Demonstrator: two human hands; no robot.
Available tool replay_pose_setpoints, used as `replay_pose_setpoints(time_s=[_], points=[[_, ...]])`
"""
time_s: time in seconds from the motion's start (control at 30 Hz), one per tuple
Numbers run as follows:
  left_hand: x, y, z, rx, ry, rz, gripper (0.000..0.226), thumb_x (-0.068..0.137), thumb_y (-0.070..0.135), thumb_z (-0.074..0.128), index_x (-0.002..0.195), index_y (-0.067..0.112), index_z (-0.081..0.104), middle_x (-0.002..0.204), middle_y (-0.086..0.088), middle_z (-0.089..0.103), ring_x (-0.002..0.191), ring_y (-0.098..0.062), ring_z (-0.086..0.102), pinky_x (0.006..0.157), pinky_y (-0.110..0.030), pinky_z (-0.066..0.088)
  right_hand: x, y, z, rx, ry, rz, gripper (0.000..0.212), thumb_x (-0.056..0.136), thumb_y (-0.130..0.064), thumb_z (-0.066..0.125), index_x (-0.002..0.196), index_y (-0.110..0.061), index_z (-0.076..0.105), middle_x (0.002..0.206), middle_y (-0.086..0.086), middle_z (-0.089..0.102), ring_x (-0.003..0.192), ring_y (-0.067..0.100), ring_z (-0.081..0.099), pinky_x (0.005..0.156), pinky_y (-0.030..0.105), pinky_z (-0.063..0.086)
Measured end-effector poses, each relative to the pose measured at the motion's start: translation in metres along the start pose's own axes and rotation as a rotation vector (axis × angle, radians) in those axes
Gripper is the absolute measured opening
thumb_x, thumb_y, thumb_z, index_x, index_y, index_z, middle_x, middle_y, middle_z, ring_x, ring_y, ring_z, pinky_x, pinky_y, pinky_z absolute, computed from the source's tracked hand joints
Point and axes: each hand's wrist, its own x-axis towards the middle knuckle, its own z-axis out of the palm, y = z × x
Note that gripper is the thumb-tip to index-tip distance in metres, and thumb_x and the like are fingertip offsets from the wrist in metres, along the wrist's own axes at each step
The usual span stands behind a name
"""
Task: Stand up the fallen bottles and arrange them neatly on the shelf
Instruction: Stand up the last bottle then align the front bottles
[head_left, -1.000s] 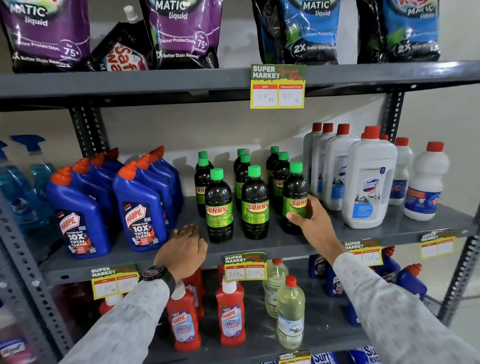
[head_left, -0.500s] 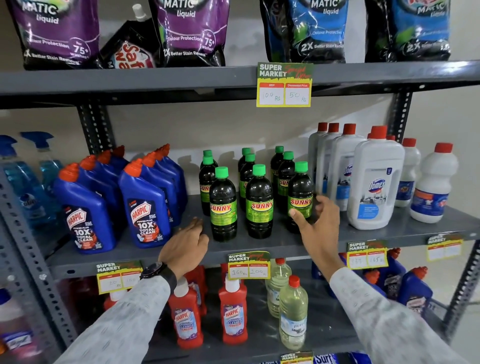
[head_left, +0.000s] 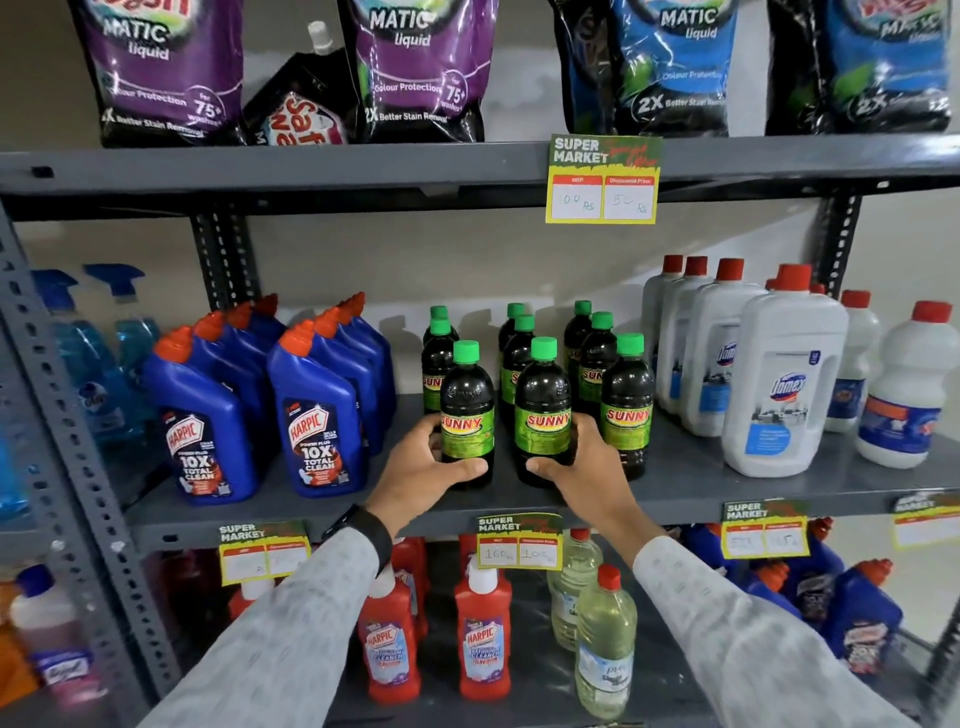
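We count nine upright Sunny bottles (head_left: 626, 410) on the shelf (head_left: 727, 486); our left hand (head_left: 423, 467) grips one front bottle (head_left: 466, 415), right hand (head_left: 584, 467) another (head_left: 543, 415)

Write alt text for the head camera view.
A person's left hand and right hand each grip an upright front-row green-capped Sunny bottle, the left bottle and the middle bottle, on a grey metal shelf. Blue Harpic bottles stand to their left, white Domex bottles to their right.
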Motion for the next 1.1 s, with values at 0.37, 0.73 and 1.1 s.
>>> replay_pose_setpoints(time_s=[0.37,0.73,1.1], points=[[-0.008,-0.02,-0.024,-0.021,0.037,0.043,0.079,0.072,0.03,0.091,0.139,0.035,0.05,0.126,0.018,0.065,0.118,0.004,0.059,0.1,-0.017,0.044,0.001,-0.002,-0.002,0.061,-0.136,-0.039,0.071,0.083,-0.021,0.088,0.142,-0.014,0.051,0.122,-0.004,0.07,0.114,0.015,0.066,0.101,0.032,0.051],[-0.017,-0.018,-0.022,0.011,0.057,0.101,0.079,0.079,0.031,0.086,0.148,0.027,0.047,0.133,0.012,0.064,0.12,0.003,0.059,0.097,-0.012,0.044,0.005,0.006,0.002,0.077,-0.142,-0.042,0.066,0.084,-0.021,0.088,0.14,-0.017,0.052,0.119,-0.007,0.071,0.113,0.012,0.067,0.101,0.032,0.052],[-0.027,-0.009,-0.021,0.046,0.055,0.067,0.078,0.082,0.035,0.083,0.149,0.033,0.044,0.134,0.014,0.064,0.122,0.0,0.059,0.112,-0.033,0.046,0.001,0.005,0.0,0.05,-0.159,-0.077,0.076,0.087,-0.027,0.084,0.151,-0.018,0.044,0.122,-0.012,0.066,0.117,0.011,0.064,0.103,0.029,0.048]])
